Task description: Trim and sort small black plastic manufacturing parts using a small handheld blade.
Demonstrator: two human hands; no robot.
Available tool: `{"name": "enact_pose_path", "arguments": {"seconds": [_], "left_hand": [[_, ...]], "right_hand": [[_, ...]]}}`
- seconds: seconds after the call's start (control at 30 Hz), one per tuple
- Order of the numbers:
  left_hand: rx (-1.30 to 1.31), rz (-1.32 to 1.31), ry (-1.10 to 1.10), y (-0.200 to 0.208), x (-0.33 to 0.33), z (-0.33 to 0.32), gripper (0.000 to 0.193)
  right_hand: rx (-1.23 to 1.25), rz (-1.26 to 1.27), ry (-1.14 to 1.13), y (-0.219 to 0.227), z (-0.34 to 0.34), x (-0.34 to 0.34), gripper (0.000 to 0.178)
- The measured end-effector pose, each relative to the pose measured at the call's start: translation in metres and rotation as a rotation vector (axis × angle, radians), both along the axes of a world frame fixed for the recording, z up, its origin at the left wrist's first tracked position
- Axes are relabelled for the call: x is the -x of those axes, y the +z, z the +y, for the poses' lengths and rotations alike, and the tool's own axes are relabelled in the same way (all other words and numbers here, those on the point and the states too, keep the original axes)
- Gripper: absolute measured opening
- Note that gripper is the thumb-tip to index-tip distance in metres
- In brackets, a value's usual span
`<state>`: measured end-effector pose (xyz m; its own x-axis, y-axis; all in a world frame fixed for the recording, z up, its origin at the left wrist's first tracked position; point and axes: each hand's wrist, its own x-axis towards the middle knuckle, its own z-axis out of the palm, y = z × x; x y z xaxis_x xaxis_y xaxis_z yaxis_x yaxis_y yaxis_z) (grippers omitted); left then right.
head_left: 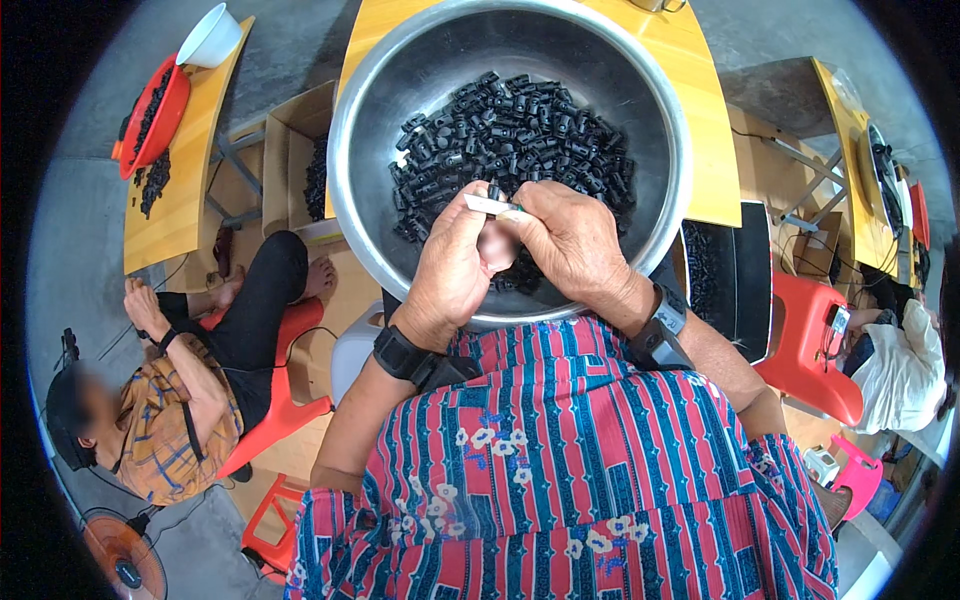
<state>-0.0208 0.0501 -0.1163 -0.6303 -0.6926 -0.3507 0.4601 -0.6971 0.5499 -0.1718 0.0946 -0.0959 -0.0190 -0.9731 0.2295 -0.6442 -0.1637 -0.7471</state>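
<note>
And here, just one black piece (pixel 494 190) is being handled above the metal bowl (pixel 345 180), with a broad heap of black parts (pixel 500 140) left inside the bowl, done not told from undone. Over the bowl, that piece is pinched by the closed left hand (pixel 450 255), while a pale strip (pixel 487 205), partly hidden, seems gripped by the tightly curled right hand (pixel 575 240).

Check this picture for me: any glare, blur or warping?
Head view: black surrounds the fisheye circle, and the yellow table edges bow; head view: pale highlights on the steel bowl; head view: a blurred patch between left hand and right hand, while black pieces look fairly crisp.
</note>
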Motion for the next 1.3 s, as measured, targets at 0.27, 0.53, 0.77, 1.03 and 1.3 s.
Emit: {"name": "enact_pose_path", "arguments": {"seconds": [0.27, 0.53, 0.77, 1.03, 1.3], "left_hand": [[0.06, 0.077, -0.084, 0.007, -0.002, 0.0, 0.02], [0.058, -0.077, 0.02, 0.002, 0.0, 0.0, 0.019], [0.118, -0.094, 0.024, 0.0, 0.004, -0.001, 0.02], [0.078, -0.19, 0.11, 0.001, 0.008, 0.0, 0.023], [0.089, -0.188, 0.132, -0.005, 0.007, -0.001, 0.019]], "right_hand": [[-0.027, -0.141, -0.183, -0.008, -0.005, 0.011, 0.027], [0.141, -0.406, -0.062, -0.009, -0.004, 0.005, 0.022], [0.076, 0.014, 0.0, 0.0, 0.003, 0.001, 0.039], [0.134, 0.193, 0.047, 0.004, 0.005, -0.001, 0.045], [0.16, 0.094, 0.092, 0.0, 0.004, 0.001, 0.037]]}}
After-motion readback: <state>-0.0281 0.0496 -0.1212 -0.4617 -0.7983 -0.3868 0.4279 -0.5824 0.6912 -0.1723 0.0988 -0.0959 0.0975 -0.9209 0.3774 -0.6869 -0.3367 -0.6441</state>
